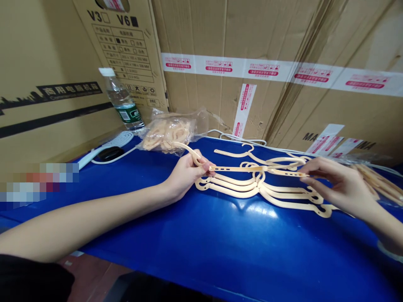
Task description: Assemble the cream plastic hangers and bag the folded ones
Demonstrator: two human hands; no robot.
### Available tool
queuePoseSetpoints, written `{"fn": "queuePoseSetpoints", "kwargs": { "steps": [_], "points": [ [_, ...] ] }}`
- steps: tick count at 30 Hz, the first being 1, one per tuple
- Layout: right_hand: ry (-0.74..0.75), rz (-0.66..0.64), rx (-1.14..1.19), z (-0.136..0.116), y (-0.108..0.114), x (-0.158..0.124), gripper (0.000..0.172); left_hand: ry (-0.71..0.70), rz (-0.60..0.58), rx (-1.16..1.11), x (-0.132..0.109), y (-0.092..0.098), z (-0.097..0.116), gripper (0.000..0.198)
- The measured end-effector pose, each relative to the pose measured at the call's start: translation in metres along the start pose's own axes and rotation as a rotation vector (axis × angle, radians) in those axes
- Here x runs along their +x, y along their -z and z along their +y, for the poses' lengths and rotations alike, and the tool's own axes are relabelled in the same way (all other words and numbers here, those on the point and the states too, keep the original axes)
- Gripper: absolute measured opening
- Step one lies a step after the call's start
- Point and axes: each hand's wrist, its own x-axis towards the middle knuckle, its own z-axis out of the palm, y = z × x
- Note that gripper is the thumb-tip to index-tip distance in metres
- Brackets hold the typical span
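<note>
My left hand (186,173) is closed, pinching a curved cream plastic hook piece (189,150) against the left end of a thin cream slotted strip (252,169). My right hand (336,184) pinches the strip's right end, so the strip hangs level just above the blue table (201,235). Under the strip lies a small stack of cream plastic hangers (261,191), their hooks pointing away from me.
A clear bag of cream hook pieces (168,132) sits behind my left hand, beside a water bottle (122,100). A white power strip (103,149) lies at the left. More cream strips (378,180) lie at the right edge. Cardboard boxes (267,71) wall off the back.
</note>
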Motion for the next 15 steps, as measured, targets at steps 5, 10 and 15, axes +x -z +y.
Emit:
{"fn": "queuePoseSetpoints", "kwargs": {
  "steps": [5, 10, 15],
  "points": [
    [0.008, 0.009, 0.001, -0.0021, 0.0034, 0.0002, 0.003, -0.062, 0.022, 0.006, -0.0037, -0.0016, -0.0003, 0.027],
    [0.017, 0.0, -0.005, -0.002, 0.0056, -0.0004, 0.003, -0.073, 0.018, 0.0, -0.0043, -0.0033, 0.0007, 0.031],
    [0.005, -0.012, 0.011, -0.0008, 0.0066, -0.0019, 0.005, -0.076, 0.029, 0.003, -0.0045, -0.0038, 0.0004, 0.032]
  ]
}}
